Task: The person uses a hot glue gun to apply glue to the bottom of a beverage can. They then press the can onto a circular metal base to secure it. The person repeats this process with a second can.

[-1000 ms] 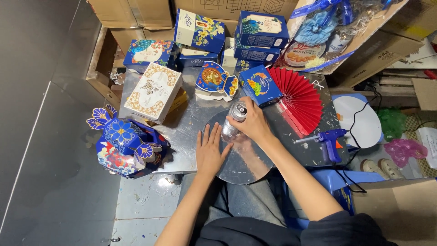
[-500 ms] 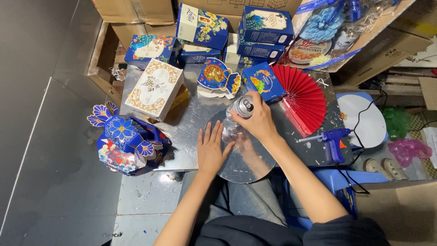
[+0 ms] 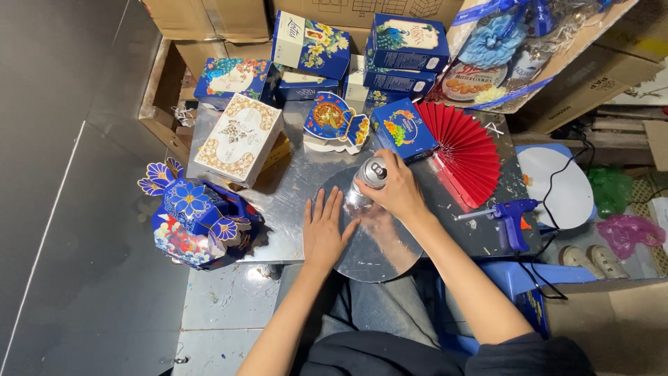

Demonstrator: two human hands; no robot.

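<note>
My right hand (image 3: pixel 400 191) grips a silver drink can (image 3: pixel 370 174), which stands upright on a round clear plastic disc (image 3: pixel 379 254) on the metal-topped table (image 3: pixel 292 184). My left hand (image 3: pixel 323 226) lies flat, fingers spread, on the left part of the disc, just beside the can's base. The disc overhangs the table's near edge above my lap.
A red paper fan (image 3: pixel 466 150) lies right of the can, a blue glue gun (image 3: pixel 511 216) with its cord at the right edge. A cream patterned box (image 3: pixel 240 136) and blue gift boxes (image 3: pixel 407 42) crowd the back. A blue floral basket (image 3: pixel 198 223) sits at the left corner.
The view has shifted slightly. Both hands keep nearly the same places, the right still on the can and the left still flat on the disc.
</note>
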